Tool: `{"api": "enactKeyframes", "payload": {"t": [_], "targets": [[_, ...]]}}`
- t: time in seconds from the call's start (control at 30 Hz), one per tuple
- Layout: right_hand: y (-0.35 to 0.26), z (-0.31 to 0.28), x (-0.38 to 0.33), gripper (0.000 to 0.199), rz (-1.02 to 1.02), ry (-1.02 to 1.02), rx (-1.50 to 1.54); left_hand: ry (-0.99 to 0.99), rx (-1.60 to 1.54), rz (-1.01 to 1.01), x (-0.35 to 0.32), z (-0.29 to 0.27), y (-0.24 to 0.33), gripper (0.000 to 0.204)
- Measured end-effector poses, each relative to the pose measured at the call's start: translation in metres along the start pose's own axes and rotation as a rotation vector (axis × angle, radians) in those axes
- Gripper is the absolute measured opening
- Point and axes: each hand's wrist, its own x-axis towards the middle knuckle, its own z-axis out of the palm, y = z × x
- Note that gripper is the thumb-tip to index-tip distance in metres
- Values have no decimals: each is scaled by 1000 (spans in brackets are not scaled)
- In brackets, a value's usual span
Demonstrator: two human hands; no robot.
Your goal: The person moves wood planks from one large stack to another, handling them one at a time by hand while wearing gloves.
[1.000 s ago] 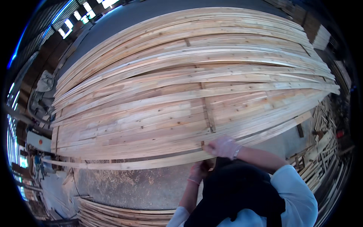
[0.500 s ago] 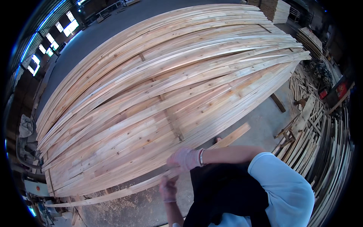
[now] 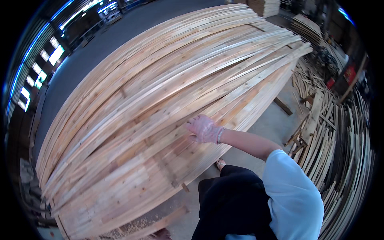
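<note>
A broad stack of long, pale wooden boards spreads out in front of me, several of them lying slantwise on top. My right hand, in a pinkish knit glove, reaches over the near part of the stack. Its fingers curl down around a long wooden board, with the fingertips partly hidden. At the bottom edge my left hand shows only as a dark, blurred patch. Beside it a separate narrow board slants below the stack's near edge. Whether the left fingers grip that board is unclear.
Thin crosswise sticks show between the boards. A short dark timber pokes out on the right. Loose offcuts and long strips are heaped along the right side. Sawdust covers floor near the stack's lower edge.
My right hand has left the narrow board near my body and moved up and forward onto the stack. My left hand has dropped to the bottom edge. The whole view has shifted.
</note>
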Motion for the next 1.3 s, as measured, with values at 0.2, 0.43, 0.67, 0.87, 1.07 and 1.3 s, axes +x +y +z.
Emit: {"api": "enactKeyframes", "payload": {"t": [0.2,0.43,0.67,0.87,1.07,1.3], "targets": [[105,-19,50,54,253,51,-74,-442,1800,193,-29,54,-122,49],[149,6,106,41,11,110,-55,-437,1632,-109,-86,120,-112,39],[137,-19,86,49,-147,343,-191,-9,-860,-546,-110,126,-68,45],[70,-47,35,56,-83,123,-318,169,-562,-557,-123,148,-45,51],[-3,-55,-53,50,-308,-75,-4,-455,-660,-532,-108,183,-12,68],[-71,-3,-152,44,-213,-411,332,-515,-840,-547,-121,225,69,72]]}}
